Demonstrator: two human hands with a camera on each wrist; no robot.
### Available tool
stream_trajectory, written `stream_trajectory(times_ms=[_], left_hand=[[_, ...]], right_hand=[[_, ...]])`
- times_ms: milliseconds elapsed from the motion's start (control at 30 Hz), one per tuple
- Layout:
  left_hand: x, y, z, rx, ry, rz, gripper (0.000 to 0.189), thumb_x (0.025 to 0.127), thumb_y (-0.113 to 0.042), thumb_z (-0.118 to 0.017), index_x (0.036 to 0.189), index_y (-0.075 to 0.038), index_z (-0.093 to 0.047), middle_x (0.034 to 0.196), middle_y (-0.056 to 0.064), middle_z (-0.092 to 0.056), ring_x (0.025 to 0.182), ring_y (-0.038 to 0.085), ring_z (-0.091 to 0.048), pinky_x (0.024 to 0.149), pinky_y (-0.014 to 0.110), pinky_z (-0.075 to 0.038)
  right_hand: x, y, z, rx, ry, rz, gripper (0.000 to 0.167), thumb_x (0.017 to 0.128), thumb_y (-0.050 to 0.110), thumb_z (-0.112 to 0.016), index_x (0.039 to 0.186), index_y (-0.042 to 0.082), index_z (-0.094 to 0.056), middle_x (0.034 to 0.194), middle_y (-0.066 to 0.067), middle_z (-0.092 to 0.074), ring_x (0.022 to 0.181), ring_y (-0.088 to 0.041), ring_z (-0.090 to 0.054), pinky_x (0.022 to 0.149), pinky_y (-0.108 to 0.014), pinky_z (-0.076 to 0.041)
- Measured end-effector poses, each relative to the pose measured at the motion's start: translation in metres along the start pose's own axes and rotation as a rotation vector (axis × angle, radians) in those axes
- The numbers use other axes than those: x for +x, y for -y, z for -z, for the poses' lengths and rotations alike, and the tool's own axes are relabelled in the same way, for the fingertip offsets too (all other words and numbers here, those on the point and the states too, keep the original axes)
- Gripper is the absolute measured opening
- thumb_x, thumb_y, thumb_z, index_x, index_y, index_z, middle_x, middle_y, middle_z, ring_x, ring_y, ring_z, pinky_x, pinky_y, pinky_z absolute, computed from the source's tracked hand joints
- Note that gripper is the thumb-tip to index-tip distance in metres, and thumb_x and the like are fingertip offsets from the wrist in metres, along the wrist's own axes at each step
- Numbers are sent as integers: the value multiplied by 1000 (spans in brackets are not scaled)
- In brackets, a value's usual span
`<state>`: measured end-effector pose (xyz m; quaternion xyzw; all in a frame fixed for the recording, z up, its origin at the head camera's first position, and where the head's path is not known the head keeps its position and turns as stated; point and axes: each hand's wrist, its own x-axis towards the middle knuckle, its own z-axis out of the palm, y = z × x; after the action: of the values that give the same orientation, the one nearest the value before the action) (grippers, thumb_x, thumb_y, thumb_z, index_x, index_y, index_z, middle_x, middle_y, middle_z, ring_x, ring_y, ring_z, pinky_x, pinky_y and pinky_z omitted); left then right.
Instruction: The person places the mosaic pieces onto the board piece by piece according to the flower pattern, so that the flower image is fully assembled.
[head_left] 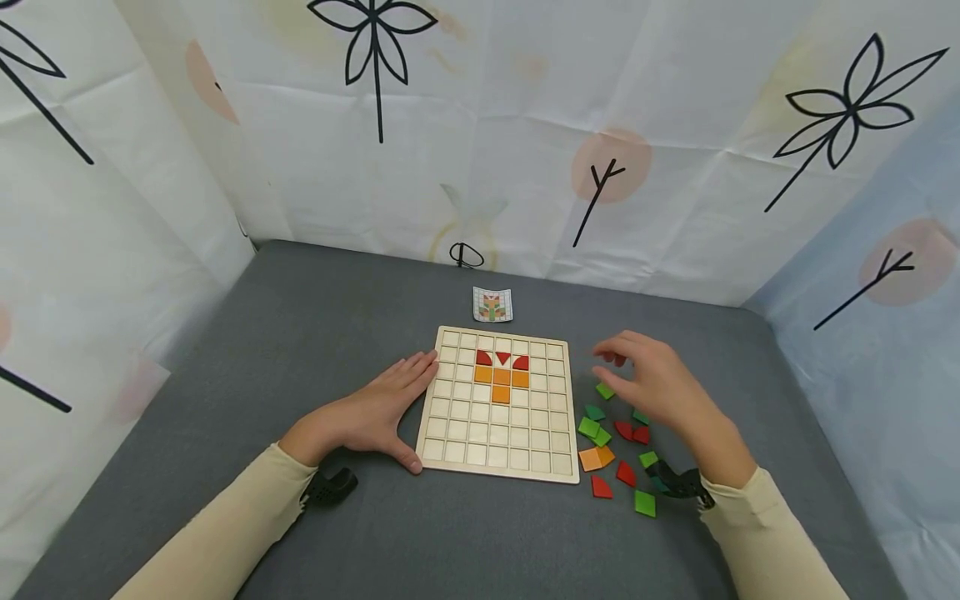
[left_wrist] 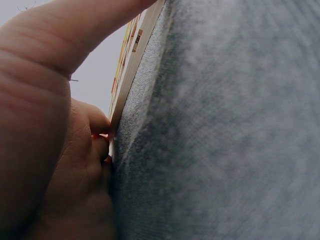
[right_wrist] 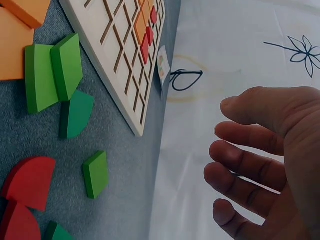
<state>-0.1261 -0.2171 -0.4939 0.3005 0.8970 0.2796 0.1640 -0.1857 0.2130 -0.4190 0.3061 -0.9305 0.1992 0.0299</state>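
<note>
A wooden grid board [head_left: 495,433] lies on the table with several orange squares [head_left: 502,377] placed in a T shape. Above them sit three red pieces [head_left: 502,358], the middle one a triangle. My left hand [head_left: 375,412] rests at the board's left side, fingers extended, fingertips and thumb at its edge. To the right of the board hovers my right hand [head_left: 648,375], fingers loosely bent, nothing held. Beneath and beside it lie loose pieces: a light green piece [right_wrist: 95,174], dark green quarter-rounds [right_wrist: 77,114], red quarter-rounds [right_wrist: 31,182] and orange ones [head_left: 591,459].
A small pattern card [head_left: 492,305] lies behind the board, showing a coloured grid design. The grey table [head_left: 337,300] meets a white patterned cloth [head_left: 510,167] at the back and sides. A green square [head_left: 645,503] lies nearest the front among the loose pieces.
</note>
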Motion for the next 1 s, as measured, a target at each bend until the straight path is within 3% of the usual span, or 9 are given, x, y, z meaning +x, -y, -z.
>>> stream_trajectory(times_ms=[367,567,1000], left_hand=[[-1,0,1,4,13,14,149,71,-66,-96,172,4,-10,181,17,0,166,37,-1,132,57,-8],[0,0,1,9,14,16,150,71,-65,-96,172,3,-10,181,17,0,166,37,-1,132,57,-8],[-1,2,0,9,11,13,150,71,-66,-96,172,3,-10,181,16,0,166,36,-1,132,57,-8]], right_hand=[[-9,-7,2,7,-44,-10,21,94,4,-84,114,7,-78,106,-5,-71,91,-27,-63,74,-45,-54],[-14,-9,4,16,-33,-25,18,96,5,-82,114,7,-79,102,-1,-69,91,-26,-62,74,-45,-53],[-19,-17,5,12,-11,-91,20,98,7,-80,118,4,-78,106,-5,-70,95,-31,-63,77,-48,-53]])
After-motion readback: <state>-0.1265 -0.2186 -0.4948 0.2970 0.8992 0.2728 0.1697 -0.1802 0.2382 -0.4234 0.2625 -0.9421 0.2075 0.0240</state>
